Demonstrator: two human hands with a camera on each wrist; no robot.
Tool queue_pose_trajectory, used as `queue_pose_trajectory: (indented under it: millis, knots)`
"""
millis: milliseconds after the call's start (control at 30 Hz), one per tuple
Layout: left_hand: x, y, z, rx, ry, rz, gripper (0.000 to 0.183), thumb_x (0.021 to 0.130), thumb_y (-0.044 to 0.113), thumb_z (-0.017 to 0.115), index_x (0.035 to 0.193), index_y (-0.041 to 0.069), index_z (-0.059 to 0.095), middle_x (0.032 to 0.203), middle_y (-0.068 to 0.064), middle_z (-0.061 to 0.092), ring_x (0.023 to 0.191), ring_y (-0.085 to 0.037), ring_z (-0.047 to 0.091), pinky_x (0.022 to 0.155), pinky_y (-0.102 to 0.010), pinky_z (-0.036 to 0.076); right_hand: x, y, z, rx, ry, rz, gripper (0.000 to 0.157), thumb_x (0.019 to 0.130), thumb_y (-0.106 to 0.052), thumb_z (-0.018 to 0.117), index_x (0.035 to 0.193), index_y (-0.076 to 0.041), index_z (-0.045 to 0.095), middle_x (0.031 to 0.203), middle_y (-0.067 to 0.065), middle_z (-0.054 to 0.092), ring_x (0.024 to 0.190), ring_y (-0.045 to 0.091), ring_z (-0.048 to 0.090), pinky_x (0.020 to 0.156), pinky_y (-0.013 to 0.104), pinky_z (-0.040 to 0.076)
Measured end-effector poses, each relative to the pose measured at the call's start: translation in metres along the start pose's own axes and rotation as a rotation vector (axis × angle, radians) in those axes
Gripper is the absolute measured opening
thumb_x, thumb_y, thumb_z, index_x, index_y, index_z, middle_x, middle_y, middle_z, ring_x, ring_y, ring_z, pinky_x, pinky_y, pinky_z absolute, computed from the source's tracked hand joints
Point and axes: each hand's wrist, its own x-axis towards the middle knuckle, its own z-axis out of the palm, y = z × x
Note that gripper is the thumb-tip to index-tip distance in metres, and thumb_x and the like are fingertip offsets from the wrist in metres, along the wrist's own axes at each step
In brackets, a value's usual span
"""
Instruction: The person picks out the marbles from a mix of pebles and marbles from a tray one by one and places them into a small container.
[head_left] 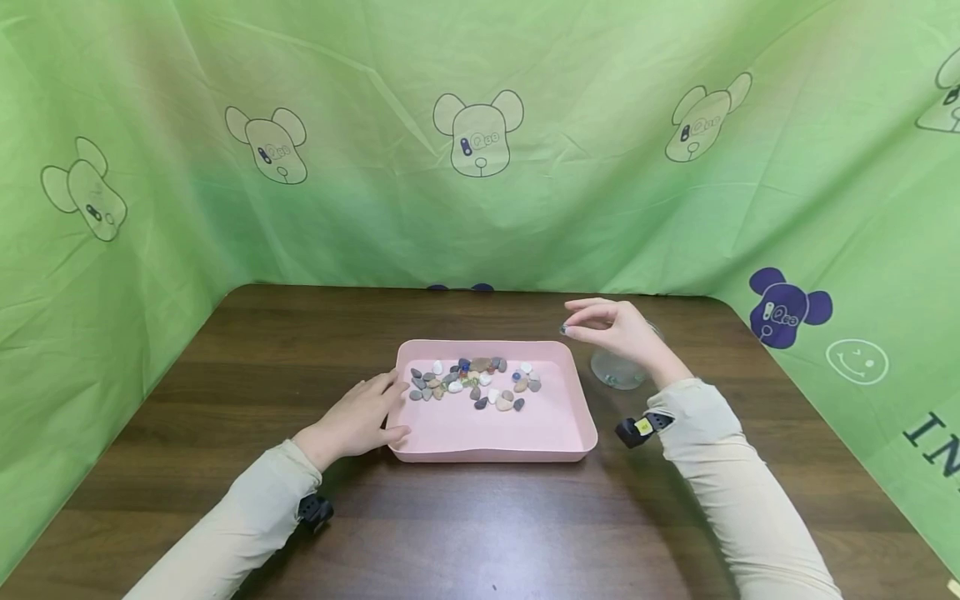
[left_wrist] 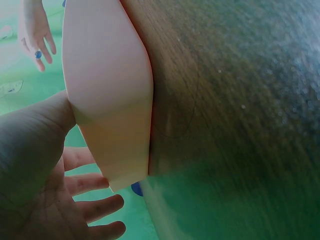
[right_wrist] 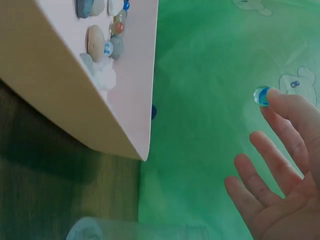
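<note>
My right hand [head_left: 618,332] pinches a clear glass marble [right_wrist: 259,96] with blue inside between thumb and index finger, the other fingers spread. It hovers above the table, right of the pink tray [head_left: 487,437]. Partly behind that hand and forearm stands a clear glass jar [head_left: 618,372]. Across the tray's left rim lies my left hand [head_left: 362,419], its fingers loosely extended and touching the edge. In the tray are several grey, white and tan pebbles [head_left: 504,403], with a few marbles [head_left: 464,365] among them, one blue marble [head_left: 516,377] to the right.
Everything stands on a dark wooden table [head_left: 285,350]. A green cloth [head_left: 360,208] with bear-head prints hangs behind and along the sides. The jar [right_wrist: 135,230] is close to the tray's right wall. Each wrist carries a black camera [head_left: 641,427].
</note>
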Motion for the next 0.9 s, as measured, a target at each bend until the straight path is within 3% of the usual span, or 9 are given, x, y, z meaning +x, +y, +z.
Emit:
queue_pose_trajectory:
  millis: [400,667,900]
  knots:
    - [0.001,-0.002,0.002,0.003,-0.007,-0.008,0.061,0.085,0.031,0.065,0.132,-0.004,0.046,0.144,-0.028,0.036,0.132,-0.040,0.039,0.106,-0.058,0.032,-0.010,0.011,-0.014,-0.041,0.065,-0.014,0.024,0.085,-0.023,0.069,0.096,-0.001,0.071,0.126,0.014,0.059,0.101,-0.018,0.051,0.092,0.013,0.046]
    - [0.001,-0.002,0.002,-0.002,-0.009,-0.009,0.062,0.085,0.031,0.065,0.133,-0.004,0.046,0.144,-0.028,0.036,0.132,-0.040,0.038,0.107,-0.057,0.032,-0.019,0.017,-0.021,0.004,0.099,-0.021,0.024,0.084,-0.018,0.068,0.097,0.002,0.070,0.110,-0.023,0.058,0.100,-0.014,0.056,0.090,0.013,0.047]
    - [0.001,-0.001,0.002,-0.002,-0.003,-0.003,0.061,0.085,0.031,0.065,0.132,-0.004,0.047,0.144,-0.028,0.037,0.132,-0.040,0.039,0.106,-0.057,0.032,-0.025,0.019,-0.025,0.041,0.115,0.003,0.028,0.084,-0.018,0.069,0.099,0.006,0.068,0.109,-0.027,0.057,0.097,-0.015,0.057,0.088,0.010,0.046]
